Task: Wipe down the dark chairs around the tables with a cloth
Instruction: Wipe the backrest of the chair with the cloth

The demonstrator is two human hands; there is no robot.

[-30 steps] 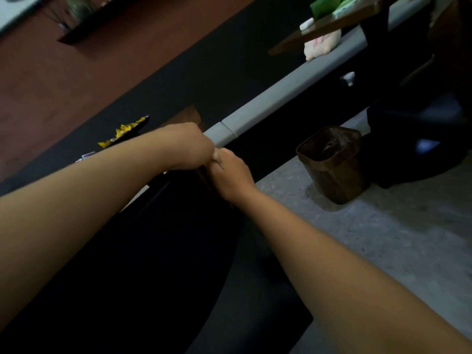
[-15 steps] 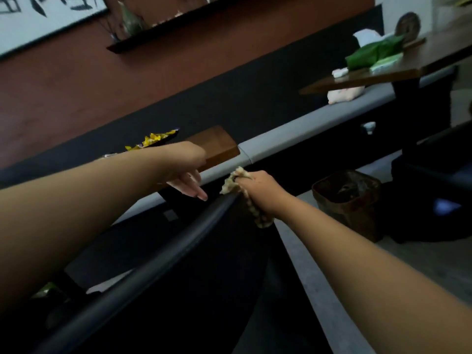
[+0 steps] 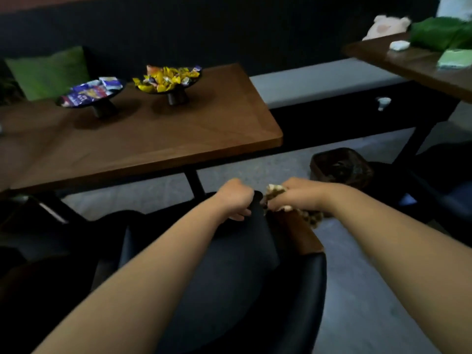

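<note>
A dark chair with a grey seat and black curved back stands right below me, in front of a brown table. My left hand grips the front end of the chair's right armrest, fingers curled over it. Beside it, my right hand holds a crumpled beige and brown cloth against the armrest's outer, brown side. Part of the cloth hangs below the hand.
Two black footed dishes of wrapped sweets and snack packets stand on the table. A brown waste bin sits on the grey floor to the right. A grey bench, a green cushion, a second table and another dark chair surround it.
The view has dropped from the wall and bench to the chair seat and table. My left hand has closed on the armrest end, and my right hand with the cloth has come beside it.
</note>
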